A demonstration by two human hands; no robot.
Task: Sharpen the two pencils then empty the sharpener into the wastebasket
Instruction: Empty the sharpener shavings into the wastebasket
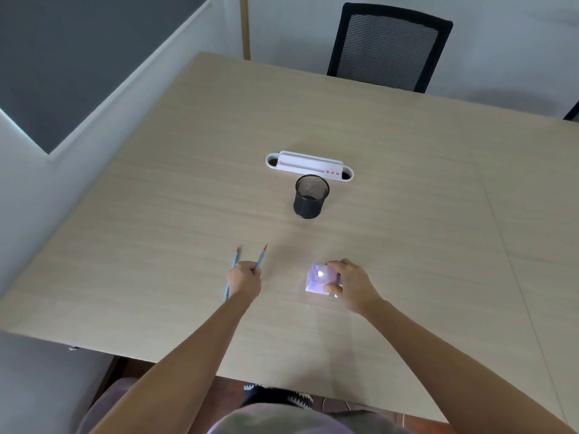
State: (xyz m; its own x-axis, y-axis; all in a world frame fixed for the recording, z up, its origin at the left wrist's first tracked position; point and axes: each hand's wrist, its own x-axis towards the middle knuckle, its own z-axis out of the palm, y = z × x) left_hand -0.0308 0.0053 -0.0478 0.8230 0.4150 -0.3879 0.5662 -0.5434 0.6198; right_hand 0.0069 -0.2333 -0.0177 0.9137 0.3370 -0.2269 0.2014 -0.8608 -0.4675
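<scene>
Two blue pencils with red tips lie near the front of the wooden table (407, 245). My left hand (245, 281) is closed around the right pencil (261, 256); the left pencil (233, 264) lies beside the hand and passes partly under it. A pale purple, translucent pencil sharpener (319, 278) rests on the table to the right, and my right hand (351, 285) grips it from its right side with thumb and fingers. A small black mesh wastebasket (310, 197) stands upright further back, in the table's middle.
A white and pink tray-like holder (308, 166) lies just behind the wastebasket. A black mesh office chair (388, 47) stands at the table's far edge. A grey partition wall runs along the left side.
</scene>
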